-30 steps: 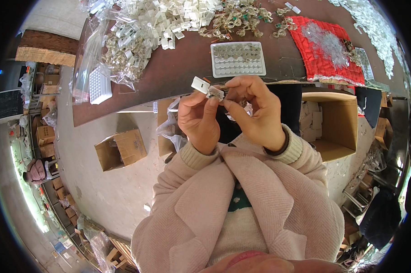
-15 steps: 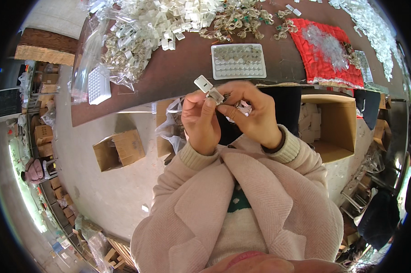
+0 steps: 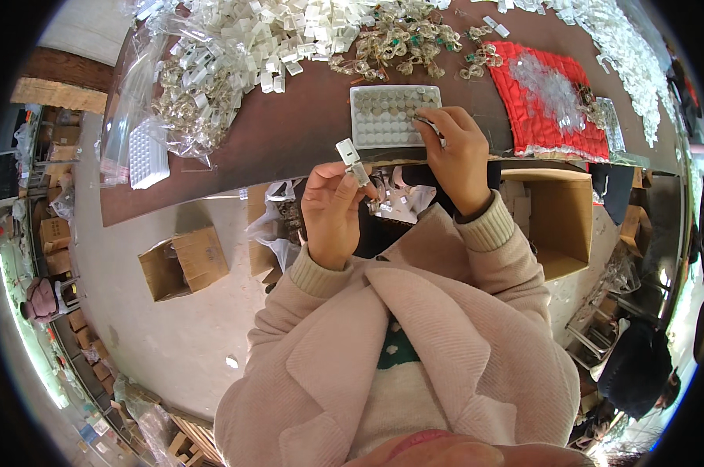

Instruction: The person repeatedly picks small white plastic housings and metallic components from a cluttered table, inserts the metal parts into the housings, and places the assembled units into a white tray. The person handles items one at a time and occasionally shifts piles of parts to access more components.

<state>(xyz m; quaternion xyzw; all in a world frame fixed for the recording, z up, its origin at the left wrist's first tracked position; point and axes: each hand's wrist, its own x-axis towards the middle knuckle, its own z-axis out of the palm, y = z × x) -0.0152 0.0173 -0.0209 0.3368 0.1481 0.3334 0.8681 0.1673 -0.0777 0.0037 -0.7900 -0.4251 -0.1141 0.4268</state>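
One tray (image 3: 375, 138): below it, your left hand (image 3: 330, 214) clamps a white case (image 3: 347, 152); over the tray's right edge, your right hand's (image 3: 459, 159) grip is unclear.

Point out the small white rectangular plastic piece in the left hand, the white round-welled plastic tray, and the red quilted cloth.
Small white rectangular plastic piece (image 3: 345, 150): head view, upper end.
White round-welled plastic tray (image 3: 387, 145): head view, lower rim.
Red quilted cloth (image 3: 533, 134): head view, bare lower-left area.

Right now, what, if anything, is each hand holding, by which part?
Left hand: a small white plastic piece, pinched by its lower end. Right hand, at the white tray: can't tell.
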